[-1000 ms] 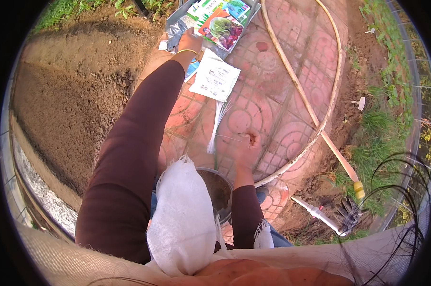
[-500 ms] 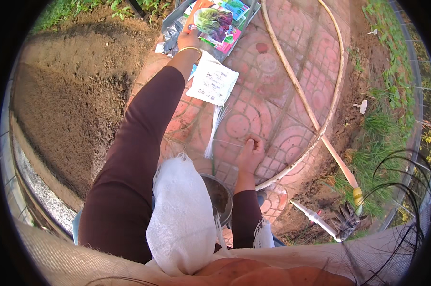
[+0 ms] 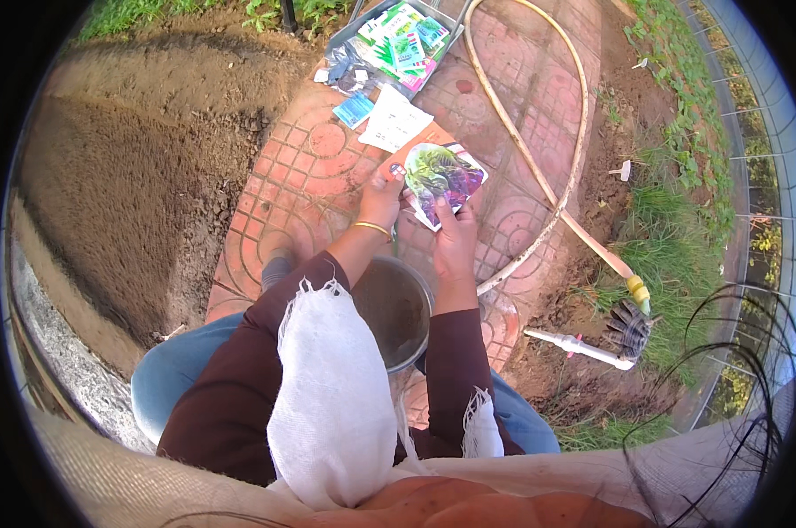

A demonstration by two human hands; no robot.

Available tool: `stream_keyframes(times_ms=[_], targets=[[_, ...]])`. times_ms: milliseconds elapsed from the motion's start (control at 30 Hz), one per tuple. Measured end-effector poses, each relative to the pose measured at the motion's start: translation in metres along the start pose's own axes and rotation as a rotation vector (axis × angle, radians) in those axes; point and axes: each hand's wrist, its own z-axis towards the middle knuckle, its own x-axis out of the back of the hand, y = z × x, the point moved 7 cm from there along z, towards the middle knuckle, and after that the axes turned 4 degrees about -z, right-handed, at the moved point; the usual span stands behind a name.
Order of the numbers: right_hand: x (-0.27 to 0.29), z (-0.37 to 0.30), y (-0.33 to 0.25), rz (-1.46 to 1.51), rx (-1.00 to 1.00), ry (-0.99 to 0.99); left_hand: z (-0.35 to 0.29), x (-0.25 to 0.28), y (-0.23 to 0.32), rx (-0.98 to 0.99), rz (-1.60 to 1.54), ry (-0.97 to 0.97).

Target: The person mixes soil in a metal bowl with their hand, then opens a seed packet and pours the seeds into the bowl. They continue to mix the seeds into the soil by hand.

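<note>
A seed packet (image 3: 444, 174) with a picture of green and purple leafy lettuce is held between my two hands above the brick path. The fingers of my left hand (image 3: 379, 202) close on its left edge, thumb on top. My right hand (image 3: 456, 246) pinches its lower right edge. Just beyond the packet lies a white printed packet (image 3: 396, 119), partly covered by it. A round metal bucket (image 3: 428, 304) with a dark inside stands below my hands, between my knees. The bundle of thin white strips cannot be seen behind the packet and hands.
Ahead, a grey tray (image 3: 449, 46) holds several colourful seed packets (image 3: 407, 48); a small blue packet (image 3: 354, 110) lies nearby. A pale hose (image 3: 509, 123) loops across the path at right, near a dark glove (image 3: 628, 326) and a white pipe (image 3: 583, 347). Bare soil (image 3: 151, 176) borders the left.
My left hand has brought the lettuce packet back from the tray toward me. My right hand has moved up and now grips it too. The thin strip it pinched is no longer visible.
</note>
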Motion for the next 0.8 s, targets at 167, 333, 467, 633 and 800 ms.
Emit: stream_keyframes(times_ms=[167, 333, 467, 633, 800], targets=[[-0.007, -0.071, -0.037, -0.232, 0.068, -0.052, -0.112, -0.012, 0.041, 0.024, 0.049, -0.18], [-0.047, -0.164, -0.097, -0.085, -0.106, -0.368, -0.194, -0.013, 0.083, 0.083, 0.169, -0.277], [-0.044, -0.221, -0.132, -0.023, -0.228, -0.498, -0.255, -0.024, 0.097, 0.133, 0.33, -0.375], [-0.051, -0.267, -0.15, -0.189, -0.322, -0.625, -0.279, 0.011, 0.114, 0.127, 0.579, -0.302], [-0.042, -0.25, -0.159, -0.4, -0.124, -0.438, -0.287, 0.02, 0.14, 0.105, 0.636, -0.198]])
